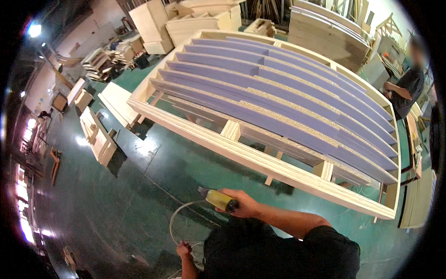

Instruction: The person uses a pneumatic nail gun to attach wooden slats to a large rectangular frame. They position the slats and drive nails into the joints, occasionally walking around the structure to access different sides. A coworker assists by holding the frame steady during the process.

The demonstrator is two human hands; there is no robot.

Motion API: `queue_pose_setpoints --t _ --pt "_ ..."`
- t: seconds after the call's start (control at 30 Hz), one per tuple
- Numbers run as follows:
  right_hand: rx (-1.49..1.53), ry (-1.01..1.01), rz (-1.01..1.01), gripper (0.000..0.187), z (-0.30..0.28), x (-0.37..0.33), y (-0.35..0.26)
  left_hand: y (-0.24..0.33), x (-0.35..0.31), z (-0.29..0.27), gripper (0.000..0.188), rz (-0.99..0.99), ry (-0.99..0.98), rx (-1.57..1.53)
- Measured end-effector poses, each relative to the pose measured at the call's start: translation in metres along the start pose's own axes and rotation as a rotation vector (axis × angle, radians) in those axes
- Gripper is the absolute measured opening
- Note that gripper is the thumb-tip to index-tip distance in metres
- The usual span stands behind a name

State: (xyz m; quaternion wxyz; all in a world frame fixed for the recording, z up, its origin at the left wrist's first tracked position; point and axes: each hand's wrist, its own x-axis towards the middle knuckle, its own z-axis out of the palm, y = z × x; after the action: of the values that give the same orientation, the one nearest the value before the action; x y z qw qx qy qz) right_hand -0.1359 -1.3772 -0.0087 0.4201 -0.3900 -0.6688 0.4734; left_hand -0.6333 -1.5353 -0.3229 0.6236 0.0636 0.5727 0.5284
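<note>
My right hand is wrapped round a yellow and black nail gun, whose dark nose points left above the green floor. From the tool a pale air hose curves out and down to my left hand. The fingers of that hand are closed round the hose, low in front of me. Just beyond the gun stands a large, pale wooden frame with layered edges. Several long chipboard strips with purple-blue faces stand on edge inside it, side by side. Short wooden blocks bridge the near gap.
Another person stands at the frame's far right end. Stacked boards and a white panel lie left of the frame. Large wooden boxes and a tall board stack stand behind. Loose hose coils near my left arm.
</note>
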Motion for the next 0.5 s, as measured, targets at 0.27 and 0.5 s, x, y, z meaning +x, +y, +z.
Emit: queue_pose_setpoints --t 0.27,0.5 --pt "-0.249 0.110 0.145 0.046 0.011 0.147 -0.021 0.158 0.163 0.046 0.041 -0.242 0.340 0.006" --pt "-0.114 0.454 0.309 0.047 0.072 0.205 0.010 0.275 0.358 0.123 0.024 0.328 0.050 1.418"
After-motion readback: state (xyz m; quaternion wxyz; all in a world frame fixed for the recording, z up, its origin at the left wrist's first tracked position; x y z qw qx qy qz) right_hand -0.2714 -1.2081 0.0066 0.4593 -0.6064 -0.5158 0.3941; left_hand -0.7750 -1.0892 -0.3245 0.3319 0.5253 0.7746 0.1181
